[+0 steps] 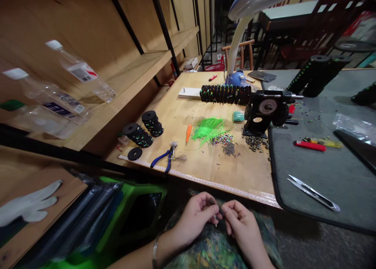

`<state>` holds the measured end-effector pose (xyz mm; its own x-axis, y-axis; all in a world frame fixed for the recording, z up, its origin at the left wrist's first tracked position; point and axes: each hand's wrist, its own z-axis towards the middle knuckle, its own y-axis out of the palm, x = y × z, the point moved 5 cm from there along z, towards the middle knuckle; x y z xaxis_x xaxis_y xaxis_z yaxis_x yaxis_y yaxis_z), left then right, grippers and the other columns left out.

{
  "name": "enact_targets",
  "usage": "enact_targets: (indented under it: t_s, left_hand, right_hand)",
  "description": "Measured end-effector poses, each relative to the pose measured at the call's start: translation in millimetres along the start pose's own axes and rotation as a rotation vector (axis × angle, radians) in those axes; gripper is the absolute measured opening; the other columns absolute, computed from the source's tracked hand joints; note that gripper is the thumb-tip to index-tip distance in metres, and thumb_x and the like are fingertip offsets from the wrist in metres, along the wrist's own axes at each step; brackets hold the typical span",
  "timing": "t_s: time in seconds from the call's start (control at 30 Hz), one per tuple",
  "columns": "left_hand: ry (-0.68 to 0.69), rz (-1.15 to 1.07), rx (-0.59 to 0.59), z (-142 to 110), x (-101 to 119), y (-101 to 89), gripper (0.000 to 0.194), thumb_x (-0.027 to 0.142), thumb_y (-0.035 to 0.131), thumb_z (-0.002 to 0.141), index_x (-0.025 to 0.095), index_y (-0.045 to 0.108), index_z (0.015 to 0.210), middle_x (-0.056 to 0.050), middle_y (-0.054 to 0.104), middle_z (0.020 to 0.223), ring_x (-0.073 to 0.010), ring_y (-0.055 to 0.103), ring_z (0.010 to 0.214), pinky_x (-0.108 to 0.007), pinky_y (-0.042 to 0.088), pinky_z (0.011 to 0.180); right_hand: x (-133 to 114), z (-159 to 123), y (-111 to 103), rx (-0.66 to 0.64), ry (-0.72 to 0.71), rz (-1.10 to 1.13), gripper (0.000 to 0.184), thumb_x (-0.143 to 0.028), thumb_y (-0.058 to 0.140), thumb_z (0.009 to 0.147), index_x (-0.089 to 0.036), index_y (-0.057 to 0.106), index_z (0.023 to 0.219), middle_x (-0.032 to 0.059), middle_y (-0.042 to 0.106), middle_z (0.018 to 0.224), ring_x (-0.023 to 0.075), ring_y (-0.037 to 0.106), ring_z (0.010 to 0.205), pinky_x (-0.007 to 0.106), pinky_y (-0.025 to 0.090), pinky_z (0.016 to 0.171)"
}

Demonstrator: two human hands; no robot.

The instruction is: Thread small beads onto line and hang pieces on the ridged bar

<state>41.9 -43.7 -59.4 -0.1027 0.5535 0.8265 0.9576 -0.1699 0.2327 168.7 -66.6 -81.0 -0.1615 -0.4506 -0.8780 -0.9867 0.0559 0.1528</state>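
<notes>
Over the lap, in front of the table edge, my left hand (198, 216) pinches thumb against fingers. A small pale bit shows under its fingertips, too small to name. My right hand (243, 226) is closed in a pinch as well, its fingertips almost meeting the left ones. Whatever lies between them is hidden. Beyond the hands, on the wooden table, are a pile of green strands (209, 128), many-coloured beads (221, 139), small grey metal pieces (230, 149), an orange-handled tool (188, 133) and blue-handled pliers (168, 156).
A black winding device (264, 108) carries a row of dark foam spools (225, 93). Left are stacked foam spools (137, 135); right, thread snips (314, 192) and a red cutter (310, 145) on a grey mat (302, 167). A desk lamp (235, 49) stands behind.
</notes>
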Motion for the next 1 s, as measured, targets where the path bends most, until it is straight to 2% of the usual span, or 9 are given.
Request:
enact_targets:
  t_s: [0.23,0.4,0.6,1.0]
  left_hand:
    - [0.042,0.083,0.032,2.1,1.8,-4.4,0.019,0.029,0.068,0.073,0.015,0.056,0.072,0.001,0.06,0.059,-0.0098,0.05,0.052,-0.02,0.034,0.049]
    - [0.114,0.161,0.067,0.7,9.2,-7.4,0.019,0.027,0.071,0.07,0.016,0.057,0.071,0.001,0.057,0.065,-0.0126,0.053,0.062,-0.024,0.043,0.061]
    - [0.152,0.234,0.064,0.3,10.5,-7.2,0.015,0.025,0.069,0.071,0.016,0.058,0.073,0.0,0.058,0.069,-0.0141,0.055,0.067,-0.024,0.044,0.065]
    - [0.2,0.313,0.054,-1.4,11.2,-5.3,0.008,0.021,0.062,0.076,0.015,0.057,0.076,-0.002,0.058,0.072,-0.0154,0.056,0.069,-0.026,0.045,0.067]
  right_hand:
    - [8.9,-4.5,0.9,-0.06,-0.036,-0.089,0.05,-0.067,0.057,0.077,-0.019,0.054,0.067,-0.0112,0.036,0.039,0.0065,0.027,0.036,0.02,0.02,0.04]
    - [10.7,-5.2,6.2,-0.137,0.016,-0.066,0.05,-0.068,0.058,0.075,-0.02,0.05,0.063,-0.0119,0.034,0.037,0.0056,0.024,0.033,0.02,0.016,0.038]
    - [6.1,-4.3,13.1,-0.229,0.12,0.017,0.053,-0.072,0.061,0.067,-0.02,0.051,0.061,-0.013,0.032,0.031,0.0044,0.02,0.029,0.019,0.011,0.036]
    - [12.1,-3.7,11.6,-0.213,0.193,0.142,0.051,-0.067,0.066,0.068,-0.017,0.055,0.062,-0.0129,0.035,0.029,0.0027,0.017,0.029,0.019,0.008,0.036]
